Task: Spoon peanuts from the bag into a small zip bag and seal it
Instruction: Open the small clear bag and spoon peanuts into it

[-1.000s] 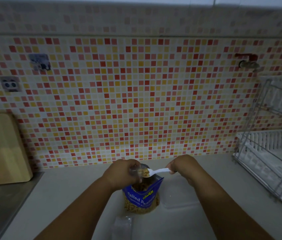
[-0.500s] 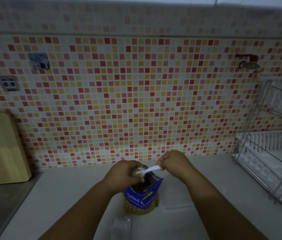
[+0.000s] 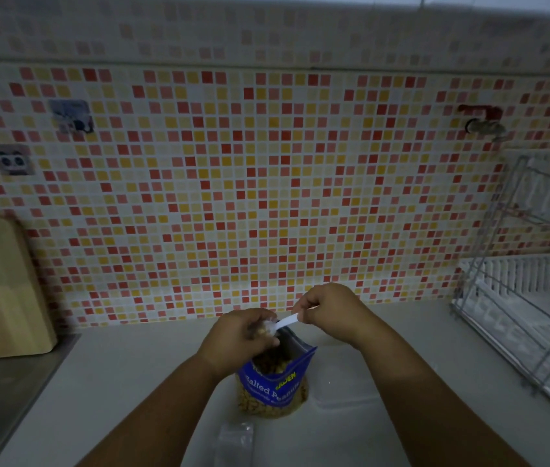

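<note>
White spoon (image 3: 288, 321) pinched in the right hand (image 3: 330, 311) angles down into the zip bag (image 3: 262, 328) the left hand (image 3: 238, 337) grips.

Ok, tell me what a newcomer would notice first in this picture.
The tiled wall, red, orange and yellow, fills most of the view. Low at the centre, the left hand holds a small clear bag over the open blue peanut bag, while the right hand holds a white spoon to the small one. A wire dish rack stands at the right.
</note>
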Motion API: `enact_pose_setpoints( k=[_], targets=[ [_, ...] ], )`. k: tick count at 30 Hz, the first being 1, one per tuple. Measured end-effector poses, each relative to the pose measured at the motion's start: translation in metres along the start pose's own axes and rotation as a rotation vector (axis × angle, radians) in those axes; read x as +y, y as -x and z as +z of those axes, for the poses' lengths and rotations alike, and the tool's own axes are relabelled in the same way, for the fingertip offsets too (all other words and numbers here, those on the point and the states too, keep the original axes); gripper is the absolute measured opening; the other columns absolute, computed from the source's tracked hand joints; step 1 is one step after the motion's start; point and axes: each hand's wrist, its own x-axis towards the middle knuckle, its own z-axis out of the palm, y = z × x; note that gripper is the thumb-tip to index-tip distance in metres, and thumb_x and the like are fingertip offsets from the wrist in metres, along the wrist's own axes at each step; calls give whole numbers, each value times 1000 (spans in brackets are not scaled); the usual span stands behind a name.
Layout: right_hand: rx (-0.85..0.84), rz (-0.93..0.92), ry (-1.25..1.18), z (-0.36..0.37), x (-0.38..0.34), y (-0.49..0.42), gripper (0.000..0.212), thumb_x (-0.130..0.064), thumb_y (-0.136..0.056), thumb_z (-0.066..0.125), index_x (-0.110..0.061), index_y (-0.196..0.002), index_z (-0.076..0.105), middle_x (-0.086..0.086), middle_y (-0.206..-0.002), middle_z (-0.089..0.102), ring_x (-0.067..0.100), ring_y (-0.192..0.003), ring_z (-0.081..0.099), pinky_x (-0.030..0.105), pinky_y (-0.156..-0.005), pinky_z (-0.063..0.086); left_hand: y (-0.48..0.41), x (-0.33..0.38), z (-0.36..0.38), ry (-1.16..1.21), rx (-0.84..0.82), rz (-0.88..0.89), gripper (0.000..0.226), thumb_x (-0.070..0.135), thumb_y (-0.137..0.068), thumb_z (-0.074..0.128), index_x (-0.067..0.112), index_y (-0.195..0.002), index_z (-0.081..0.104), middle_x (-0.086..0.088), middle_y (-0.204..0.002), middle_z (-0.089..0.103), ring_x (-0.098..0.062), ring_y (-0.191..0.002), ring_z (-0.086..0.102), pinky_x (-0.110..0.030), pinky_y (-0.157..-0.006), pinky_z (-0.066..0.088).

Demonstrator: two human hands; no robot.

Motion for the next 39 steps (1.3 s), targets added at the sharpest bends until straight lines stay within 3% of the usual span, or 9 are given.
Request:
enact_pose_setpoints(
  k=[7, 12, 19, 24, 27, 29, 33, 37, 39],
  targets=[
    [17, 160, -208, 2, 7, -2, 16, 0, -83, 61, -1, -93, 73, -3, -89, 64, 2, -69, 50, 15, -57, 36, 0, -2, 1, -133, -52, 80, 50, 26, -75, 75, 27, -122, 58, 8, -107, 60, -8, -97, 54, -24, -87, 49],
    [56, 30, 5, 7, -3, 4, 17, -11, -89, 60, -11, -99, 73, 2, -105, 68, 11, -87, 58, 20, -75, 41, -3, 1, 5, -270, -2, 116, 44, 41, -80, 66, 31, -122, 57, 6, -106, 67, -11, -91, 59, -34, -82, 53],
    [2, -183, 333, 9, -20, 6, 27, -14, -95, 50, -17, -116, 66, 6, -119, 62, 22, -110, 55, 33, -99, 44, -2, 12, 6, 34, 78, 71, 40, 28, -79, 72, 30, -117, 60, 20, -99, 58, -1, -95, 56, -8, -78, 42],
    [227, -523, 488, 2, -3, 9, 25, -7, -86, 59, -18, -105, 71, 0, -99, 68, 19, -98, 54, 22, -82, 35, -2, 5, -3, 179, 152, -15, 35, 23, -78, 73, 27, -110, 61, 19, -99, 60, 5, -91, 55, -3, -71, 42],
    [331, -481, 421, -11, 4, 6, 21, -9, -87, 58, -16, -101, 72, -1, -97, 69, 16, -96, 53, 21, -82, 33, 0, -2, -9, 262, 156, -67, 33, 20, -79, 72, 27, -110, 62, 12, -104, 64, -4, -97, 59, -9, -73, 47],
    [357, -388, 397, -17, 8, 4, 23, -8, -88, 54, -15, -102, 71, 2, -102, 69, 19, -100, 53, 20, -83, 33, 2, -3, -12, 283, 164, -89, 38, 17, -79, 73, 21, -115, 62, 6, -105, 65, -3, -84, 61, -14, -68, 51],
    [154, -180, 455, -4, 4, 2, 28, -8, -89, 52, -16, -109, 69, 5, -110, 65, 21, -103, 56, 27, -89, 43, 4, -5, -17, 262, 108, -103, 36, 13, -80, 71, 13, -115, 62, -1, -101, 64, 3, -51, 48, -10, -52, 46],
    [-88, -100, 642, 38, -2, 0, 26, -16, -85, 57, -10, -109, 65, 10, -108, 61, 24, -98, 56, 28, -75, 42, 6, -6, -16, 202, 25, -103, 37, 18, -79, 73, 17, -114, 63, 8, -95, 65, -7, -85, 65, -6, -55, 48],
    [-183, -16, 653, 54, -4, -2, 33, -19, -86, 57, -3, -115, 59, 15, -115, 56, 26, -99, 53, 29, -76, 39, 6, -5, -17, 194, 22, -107, 38, 18, -79, 73, 18, -116, 62, 6, -99, 64, -6, -82, 64, -7, -54, 47]
  ],
)
